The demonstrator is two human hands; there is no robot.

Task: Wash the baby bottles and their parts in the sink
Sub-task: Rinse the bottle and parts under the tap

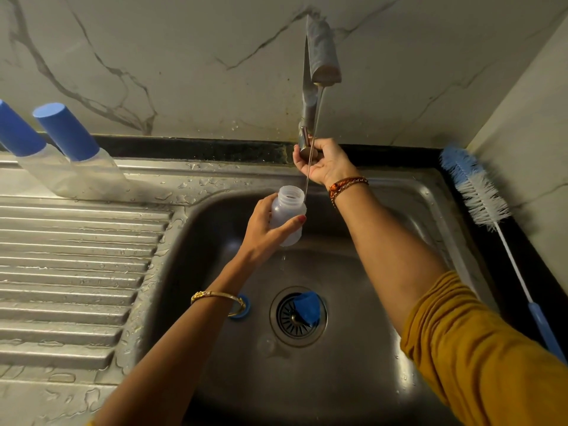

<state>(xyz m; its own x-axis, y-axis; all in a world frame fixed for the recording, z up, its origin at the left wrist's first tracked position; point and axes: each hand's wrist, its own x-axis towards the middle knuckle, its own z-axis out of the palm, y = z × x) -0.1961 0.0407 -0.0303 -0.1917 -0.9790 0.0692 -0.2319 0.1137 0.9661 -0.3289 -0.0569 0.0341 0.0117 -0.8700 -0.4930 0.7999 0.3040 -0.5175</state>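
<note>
Head view: left hand (264,232) grips bottle (287,215).

Blue ring (242,305) half hidden behind left wrist; leftmost capped bottle (18,133) cut off

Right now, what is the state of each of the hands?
Left hand: holding the open baby bottle.
Right hand: gripping the tap handle.

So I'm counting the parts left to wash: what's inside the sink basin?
A blue cap lies on the drain strainer. A blue ring lies left of it, mostly hidden under the left wrist. The arms cover other parts of the sink basin.
</note>
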